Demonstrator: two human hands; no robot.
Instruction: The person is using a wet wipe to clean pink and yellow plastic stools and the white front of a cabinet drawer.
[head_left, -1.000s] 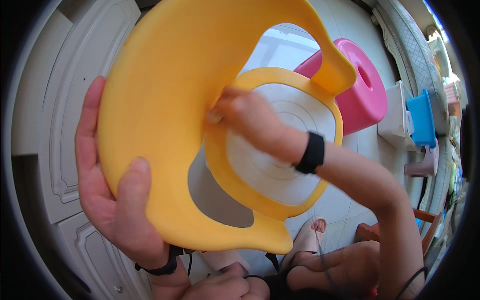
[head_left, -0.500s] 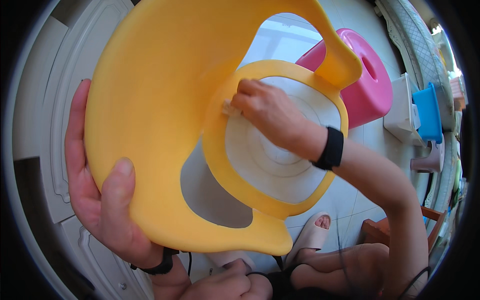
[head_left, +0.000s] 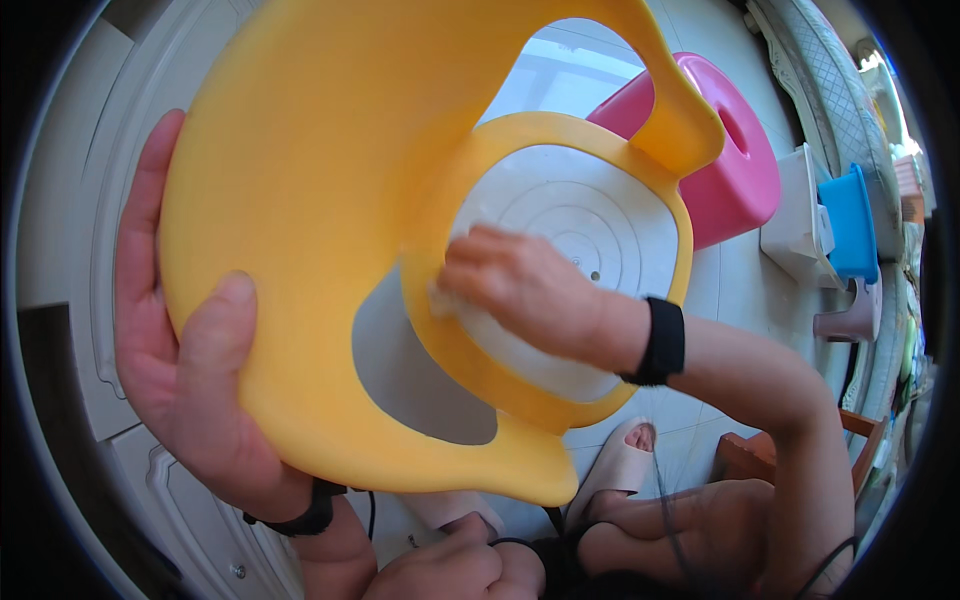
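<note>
A yellow plastic child's chair (head_left: 300, 200) is held up tilted in front of me. Its round seat has a white ridged pad (head_left: 610, 210) with a small dark hole in it. My left hand (head_left: 190, 370) grips the outer edge of the backrest, thumb on the near face and fingers behind. At the seat's left rim, my right hand (head_left: 520, 290) is closed on a small whitish wipe (head_left: 445, 300) pressed against the yellow edge. Motion blurs the fingers and the wipe, so its exact shape is unclear.
Behind the chair stands a pink plastic stool (head_left: 740, 150) on the tiled floor. Farther right are a white bin (head_left: 795, 225), a blue tub (head_left: 850, 225) and a small pale stool (head_left: 850, 315). White cabinet doors (head_left: 70, 200) line the left. A slippered foot (head_left: 620, 465) is below.
My right hand has slid down along the seat's left rim with the wipe, uncovering the pad's centre. The chair and my left hand have shifted slightly left.
</note>
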